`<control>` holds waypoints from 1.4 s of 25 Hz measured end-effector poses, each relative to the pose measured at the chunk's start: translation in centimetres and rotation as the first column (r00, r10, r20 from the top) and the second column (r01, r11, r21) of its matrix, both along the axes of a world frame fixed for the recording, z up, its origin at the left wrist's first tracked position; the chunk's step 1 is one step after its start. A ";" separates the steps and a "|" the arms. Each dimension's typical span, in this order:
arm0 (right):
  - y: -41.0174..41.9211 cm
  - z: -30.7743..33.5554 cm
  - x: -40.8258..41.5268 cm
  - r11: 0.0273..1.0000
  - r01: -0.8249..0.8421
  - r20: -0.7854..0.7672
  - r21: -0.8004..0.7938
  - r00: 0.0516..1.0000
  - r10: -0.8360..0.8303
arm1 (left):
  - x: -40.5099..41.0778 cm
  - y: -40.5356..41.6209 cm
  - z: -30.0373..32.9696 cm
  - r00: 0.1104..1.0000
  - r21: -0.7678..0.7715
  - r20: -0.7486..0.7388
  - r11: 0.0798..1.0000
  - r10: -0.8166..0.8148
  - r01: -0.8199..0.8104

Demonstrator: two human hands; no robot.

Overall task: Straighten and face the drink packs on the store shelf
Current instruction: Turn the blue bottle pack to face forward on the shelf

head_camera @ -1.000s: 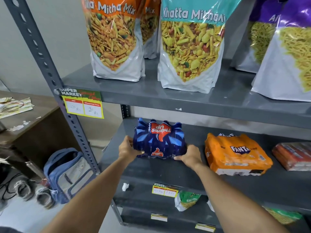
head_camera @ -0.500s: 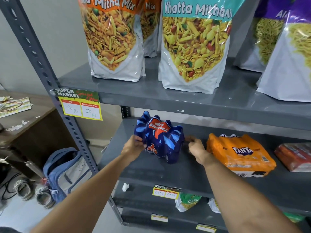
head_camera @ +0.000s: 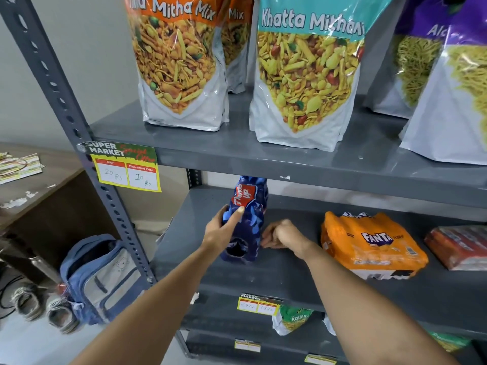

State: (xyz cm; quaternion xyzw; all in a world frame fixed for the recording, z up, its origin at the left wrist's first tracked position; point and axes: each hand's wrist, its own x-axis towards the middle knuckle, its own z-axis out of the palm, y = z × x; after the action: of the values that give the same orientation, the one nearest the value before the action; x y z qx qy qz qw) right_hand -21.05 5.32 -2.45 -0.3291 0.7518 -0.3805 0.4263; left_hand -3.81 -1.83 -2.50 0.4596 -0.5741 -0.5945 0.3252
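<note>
A blue Thums Up drink pack [head_camera: 249,219] stands on the middle grey shelf [head_camera: 290,275], turned so its narrow end faces me and its red logo runs sideways. My left hand [head_camera: 224,230] grips its left side, thumb across the front. My right hand [head_camera: 283,235] rests on the shelf at the pack's right, fingers curled and touching its lower edge. An orange Fanta pack [head_camera: 371,243] lies flat further right, logo facing up. A red drink pack [head_camera: 458,246] lies at the right edge, partly cut off.
Big snack bags [head_camera: 305,75] stand on the upper shelf [head_camera: 263,154], just above the blue pack. A price label [head_camera: 126,169] hangs on the grey upright post [head_camera: 79,143]. A blue backpack [head_camera: 97,277] and shoes lie on the floor at left. Smaller packets [head_camera: 292,318] sit on the lower shelf.
The blue pack has been rotated from lying broadside to end-on, its far end swung toward the back. My left hand stayed on it; my right hand slid to its lower right edge.
</note>
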 end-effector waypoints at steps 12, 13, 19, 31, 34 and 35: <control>-3.3 2.6 -0.7 0.972 -0.161 -0.544 -0.171 0.838 0.044 | 2.0 -7.5 3.5 0.984 0.142 0.093 0.976 0.152 -0.165; -2.9 2.3 -0.6 0.971 -0.166 -0.585 -0.173 0.810 0.034 | 1.9 -7.8 3.6 0.984 0.166 0.077 0.971 0.161 -0.172; 2.1 1.6 1.7 0.937 -0.169 -0.644 -0.305 0.762 -0.072 | 2.6 -7.2 3.1 0.959 0.049 0.254 0.989 0.125 -0.142; 6.4 0.2 5.2 0.948 -0.125 -0.694 -0.294 0.709 -0.122 | 5.4 -4.8 2.8 0.928 -0.011 0.369 0.999 0.048 -0.048; 7.3 1.5 3.0 0.951 -0.267 -0.655 -0.155 0.748 0.103 | 5.2 -3.6 4.0 0.771 -0.281 0.623 0.958 0.134 0.061; 8.0 1.9 1.4 0.947 -0.292 -0.681 -0.131 0.721 0.128 | 4.8 -3.1 4.2 0.650 -0.420 0.726 0.894 0.227 0.157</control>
State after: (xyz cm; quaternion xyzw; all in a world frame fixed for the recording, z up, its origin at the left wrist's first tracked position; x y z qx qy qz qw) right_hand -19.67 13.35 -0.60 -0.5732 0.7621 -0.2713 0.1303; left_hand 0.98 -4.89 1.72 0.5891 -0.7678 -0.1921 0.1629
